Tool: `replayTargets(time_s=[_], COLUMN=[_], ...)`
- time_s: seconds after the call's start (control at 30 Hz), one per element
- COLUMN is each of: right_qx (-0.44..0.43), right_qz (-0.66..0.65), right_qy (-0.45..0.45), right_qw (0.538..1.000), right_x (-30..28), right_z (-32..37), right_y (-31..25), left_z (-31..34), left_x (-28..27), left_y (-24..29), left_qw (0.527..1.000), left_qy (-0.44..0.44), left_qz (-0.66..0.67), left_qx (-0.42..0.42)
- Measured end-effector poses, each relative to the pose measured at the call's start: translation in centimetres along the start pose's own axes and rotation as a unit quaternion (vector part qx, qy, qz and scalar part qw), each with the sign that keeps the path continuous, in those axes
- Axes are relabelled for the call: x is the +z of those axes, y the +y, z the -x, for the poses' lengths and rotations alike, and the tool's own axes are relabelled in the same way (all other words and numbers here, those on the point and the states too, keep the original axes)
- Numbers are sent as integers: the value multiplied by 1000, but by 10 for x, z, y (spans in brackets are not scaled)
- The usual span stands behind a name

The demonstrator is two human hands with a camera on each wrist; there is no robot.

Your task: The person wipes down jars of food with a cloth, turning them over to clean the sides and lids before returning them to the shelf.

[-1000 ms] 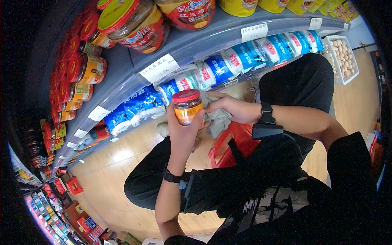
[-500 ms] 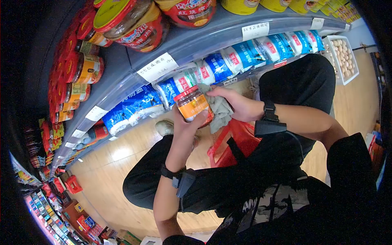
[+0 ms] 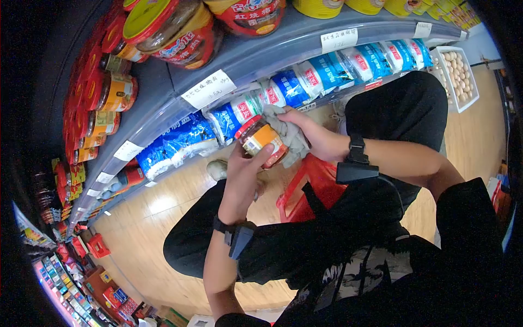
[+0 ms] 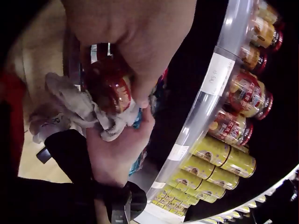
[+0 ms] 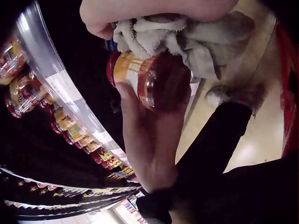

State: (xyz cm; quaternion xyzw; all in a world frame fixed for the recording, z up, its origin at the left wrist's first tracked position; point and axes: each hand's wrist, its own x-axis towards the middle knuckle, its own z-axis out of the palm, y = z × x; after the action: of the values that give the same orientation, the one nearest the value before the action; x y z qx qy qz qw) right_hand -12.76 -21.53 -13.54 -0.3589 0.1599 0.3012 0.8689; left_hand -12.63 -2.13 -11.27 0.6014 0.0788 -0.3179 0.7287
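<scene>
A glass jar [image 3: 263, 143] with a red lid and orange label is gripped in the left hand [image 3: 239, 180], tilted with its lid toward the upper left. The right hand [image 3: 321, 136] holds a grey cloth [image 3: 291, 143] against the side and base of the jar. In the left wrist view the cloth [image 4: 77, 105] bunches beside the jar [image 4: 110, 88]. From the right wrist view, the left thumb presses on the jar's label [image 5: 133, 70] while the cloth [image 5: 154, 37] covers its upper side. Some right fingertips are hidden by the cloth.
A curved shelf edge [image 3: 283, 56] runs above the hands, with large jars [image 3: 180, 38] and yellow cans [image 3: 318, 6] on it. Bagged goods [image 3: 180, 144] line the lower shelf. A red bag [image 3: 321, 182] lies near the legs; a white crate of eggs [image 3: 474, 101] stands at the right.
The jar has gone from nearly upright to tilted, its lid leaning to the left. The cloth and right hand have moved up against the jar, and the left hand has turned with it.
</scene>
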Motion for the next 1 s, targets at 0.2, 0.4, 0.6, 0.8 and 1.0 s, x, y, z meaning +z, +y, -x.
replayTargets(time_s=[0.2, 0.4, 0.6, 0.8, 1.0], right_qx=[-33, -15, 14, -63, -126], right_qz=[30, -35, -36, 40, 50], right_qy=[29, 7, 20, -8, -26], right_qw=[999, 999, 999, 997, 990], right_x=[-8, -10, 0, 14, 9], right_z=[-4, -6, 3, 6, 1], right_y=[5, 3, 0, -11, -8], left_z=[-6, 1, -3, -6, -6], left_x=[11, -7, 0, 9, -10], left_y=[-14, 0, -3, -5, -3], left_qw=[987, 996, 987, 991, 993], left_qy=[27, -47, -32, 62, 0], left_qz=[155, 73, 145, 117, 112], left_qx=[-8, -4, -55, 2, 19])
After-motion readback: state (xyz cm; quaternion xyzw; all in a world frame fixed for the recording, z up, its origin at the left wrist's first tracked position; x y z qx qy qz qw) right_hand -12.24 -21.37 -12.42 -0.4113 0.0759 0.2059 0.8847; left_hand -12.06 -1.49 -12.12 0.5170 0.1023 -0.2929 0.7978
